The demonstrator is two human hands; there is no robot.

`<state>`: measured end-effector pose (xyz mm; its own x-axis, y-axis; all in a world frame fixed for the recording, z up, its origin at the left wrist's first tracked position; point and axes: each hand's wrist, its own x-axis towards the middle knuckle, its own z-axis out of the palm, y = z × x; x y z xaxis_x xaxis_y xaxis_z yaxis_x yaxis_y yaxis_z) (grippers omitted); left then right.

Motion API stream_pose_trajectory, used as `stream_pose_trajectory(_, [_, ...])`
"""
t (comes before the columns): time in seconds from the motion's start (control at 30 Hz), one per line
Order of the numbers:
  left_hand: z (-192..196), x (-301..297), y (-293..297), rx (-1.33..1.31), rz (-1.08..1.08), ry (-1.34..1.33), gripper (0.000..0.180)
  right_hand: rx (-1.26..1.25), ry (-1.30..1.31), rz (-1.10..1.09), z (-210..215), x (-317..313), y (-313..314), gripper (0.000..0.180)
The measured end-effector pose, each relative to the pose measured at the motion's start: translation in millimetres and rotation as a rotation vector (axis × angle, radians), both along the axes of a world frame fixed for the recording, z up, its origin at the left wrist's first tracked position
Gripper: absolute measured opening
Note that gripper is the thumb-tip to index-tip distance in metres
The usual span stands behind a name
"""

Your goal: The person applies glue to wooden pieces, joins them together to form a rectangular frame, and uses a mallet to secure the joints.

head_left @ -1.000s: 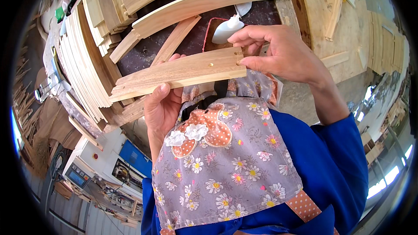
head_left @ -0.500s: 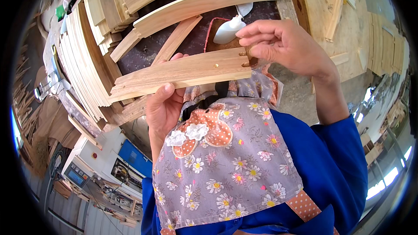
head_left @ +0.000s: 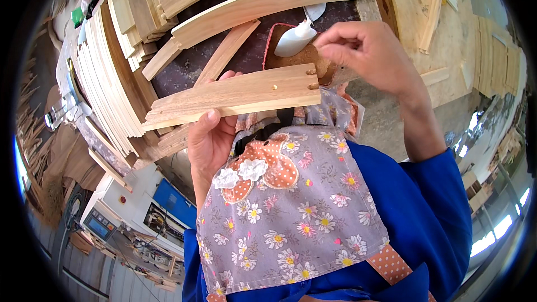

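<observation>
My left hand (head_left: 211, 137) grips a short wooden board (head_left: 229, 94), thumb on the near edge and fingers behind it. The board has a small round hole in its face and notches cut in its right end. Just beyond that end, my right hand (head_left: 372, 59) is raised, apart from the board, thumb and fingertips pinched together. Whatever may be between those fingertips is too small to make out. A white squeeze bottle (head_left: 293, 41) lies in a brown, red-rimmed tray (head_left: 266, 47) behind the board.
A long curved board (head_left: 268, 8) spans the dark tabletop (head_left: 184, 72), with a narrow strip (head_left: 229, 50) below it. Stacked slats (head_left: 106, 84) stand at the left. Plywood (head_left: 450, 33) with loose pieces lies at the right. A white machine (head_left: 117, 201) is at lower left.
My right hand has drawn back to the right, off the board's notched end, and its fingers have closed into a pinch. The board has shifted slightly in my left hand's grip.
</observation>
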<state>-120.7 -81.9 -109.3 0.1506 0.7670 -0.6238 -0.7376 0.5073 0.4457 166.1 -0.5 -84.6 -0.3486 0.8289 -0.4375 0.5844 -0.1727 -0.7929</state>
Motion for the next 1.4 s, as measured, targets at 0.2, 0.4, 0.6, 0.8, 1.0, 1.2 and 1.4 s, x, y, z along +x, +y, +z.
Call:
stream_pose_trajectory(0.2, [4.1, -2.9, -0.2, -0.029, 0.036, 0.025, 0.068, 0.515, -0.179, 0.122, -15.2, -4.2, -10.0, 0.008])
stream_pose_trajectory(0.4, [9.0, -7.9, 1.1, -0.027, 0.059, 0.073, 0.070, 0.653, -0.419, 0.399, -21.6, -20.2, -16.7, 0.009])
stream_pose_trajectory(0.6, [6.6, -11.4, 0.3, -0.019, 0.086, 0.031, 0.068, 0.581, -0.512, 0.489, -21.0, -42.2, -17.6, 0.010])
stream_pose_trajectory(0.8, [3.6, -16.3, -2.2, 0.029, 0.075, -0.021, 0.061, 0.495, -0.324, 0.537, -23.2, -41.1, -8.5, 0.011])
stream_pose_trajectory(1.0, [3.6, -17.0, -0.3, 0.034, 0.068, -0.048, 0.060, 0.459, -0.370, 0.596, -21.2, -37.5, -6.8, 0.012])
stream_pose_trajectory(1.2, [7.1, -10.4, 1.0, -0.025, 0.108, 0.037, 0.069, 0.474, -0.294, 0.344, -2.9, -20.9, -9.5, 0.008])
stream_pose_trajectory(1.4, [6.5, -5.8, 4.9, -0.035, 0.071, 0.034, 0.068, 0.286, 0.015, 0.118, 13.0, -19.8, -7.2, 0.013])
